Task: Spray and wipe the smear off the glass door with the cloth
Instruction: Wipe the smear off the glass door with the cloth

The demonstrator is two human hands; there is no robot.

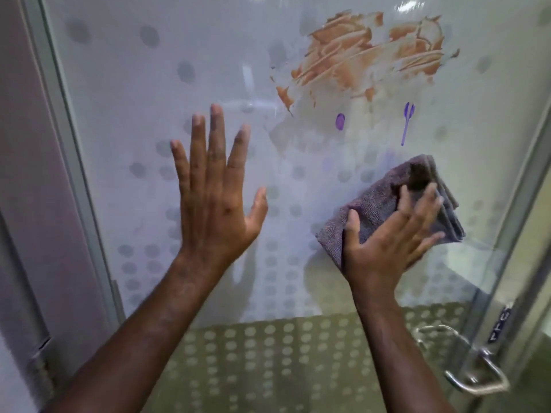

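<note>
The smear (369, 58), a streaky orange-brown patch, sits high on the glass door (125, 93), at about 1 o'clock from the middle of the view, and it looks untouched by the wipe so far. Your right hand (393, 242) presses the folded purple-grey cloth (375, 204) against the pane at about 4 o'clock, thumb and fingers curled over it in a loose but holding grip; the cloth lies well below the smear. Your left hand (214, 189) lies flat on the glass at about 9 o'clock, fingers straight and spread, holding nothing, which likely steadies the door. To wipe well, carry the cloth up toward 12 o'clock, start at the smear's lower tail (284, 98) and work in overlapping passes, turning to a clean fold so you do not drag the paste across clear glass. Two purple marks (340, 121) lie between cloth and smear; expect to cross them. I see no spray bottle, and I cannot tell whether the patch is wet. For room, the pane is open above and to the left of the smear. Toward 3 o'clock the door's edge frame (518, 186) runs close by, so shorten strokes there. The metal handle (474, 374) sits low at 5 o'clock, well clear of the wiping path.
</note>
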